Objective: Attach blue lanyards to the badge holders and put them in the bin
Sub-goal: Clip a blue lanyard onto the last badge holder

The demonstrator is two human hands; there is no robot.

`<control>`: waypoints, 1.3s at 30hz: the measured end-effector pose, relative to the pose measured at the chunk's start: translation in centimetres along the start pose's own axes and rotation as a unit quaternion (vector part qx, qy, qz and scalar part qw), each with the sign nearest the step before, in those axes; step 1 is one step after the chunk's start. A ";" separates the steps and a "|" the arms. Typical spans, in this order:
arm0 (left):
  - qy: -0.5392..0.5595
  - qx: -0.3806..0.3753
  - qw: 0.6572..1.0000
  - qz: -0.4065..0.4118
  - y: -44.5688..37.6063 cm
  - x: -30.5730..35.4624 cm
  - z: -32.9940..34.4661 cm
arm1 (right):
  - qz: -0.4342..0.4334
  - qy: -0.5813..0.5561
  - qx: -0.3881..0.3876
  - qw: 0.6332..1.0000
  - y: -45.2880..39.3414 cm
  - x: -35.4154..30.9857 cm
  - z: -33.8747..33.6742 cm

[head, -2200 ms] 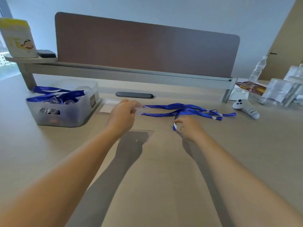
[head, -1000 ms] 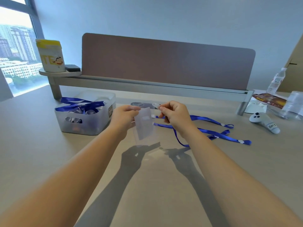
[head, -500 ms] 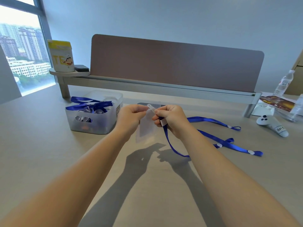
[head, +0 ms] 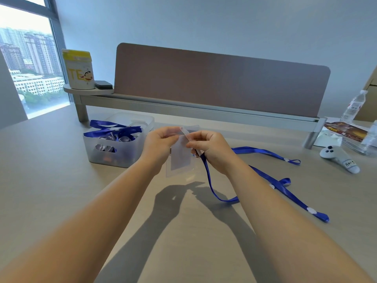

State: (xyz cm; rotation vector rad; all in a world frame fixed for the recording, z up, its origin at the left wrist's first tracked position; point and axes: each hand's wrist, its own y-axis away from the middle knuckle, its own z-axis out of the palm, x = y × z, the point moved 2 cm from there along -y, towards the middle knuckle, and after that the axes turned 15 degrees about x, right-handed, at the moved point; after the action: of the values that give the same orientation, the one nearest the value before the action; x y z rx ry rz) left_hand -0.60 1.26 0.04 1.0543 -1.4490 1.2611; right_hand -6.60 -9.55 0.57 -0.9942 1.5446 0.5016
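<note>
A clear badge holder [head: 180, 158] hangs upright above the table between my two hands. My left hand [head: 160, 145] pinches its top left corner. My right hand [head: 209, 149] pinches the clear strap at the holder's top and grips the clip end of a blue lanyard [head: 265, 178], whose ribbon loops down across the table to the right. A second blue lanyard [head: 267, 153] lies behind it. The translucent bin [head: 122, 152] stands to the left with several blue lanyards and badge holders inside.
A brown divider panel [head: 220, 82] on a grey rail runs along the back of the table. A yellow-topped canister [head: 78, 69] sits on its left shelf. A white controller [head: 339, 157], a water bottle [head: 354, 107] and plastic packets lie at the far right.
Both hands lifted the badge holder and the lanyard's clip end off the table and brought them together. In the last half second the hands barely moved.
</note>
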 end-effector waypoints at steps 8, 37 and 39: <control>-0.006 0.011 1.000 -0.010 -0.3 0.0 0.0 | -0.072 0.094 0.075 0.990 0.0 -0.1 0.0; -0.045 0.004 0.998 0.047 -0.5 -1.2 0.7 | 0.165 -0.112 0.015 0.980 0.3 -0.2 -0.1; -0.043 -0.009 0.998 0.055 -0.5 -1.2 0.8 | 0.162 -0.120 0.010 0.980 0.4 -0.2 -0.2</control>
State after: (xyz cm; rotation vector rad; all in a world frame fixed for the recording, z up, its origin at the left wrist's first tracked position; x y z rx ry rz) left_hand 0.05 0.48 -1.10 1.0405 -1.5999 1.2909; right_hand -7.01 -9.44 0.71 -0.6411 1.4935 0.8019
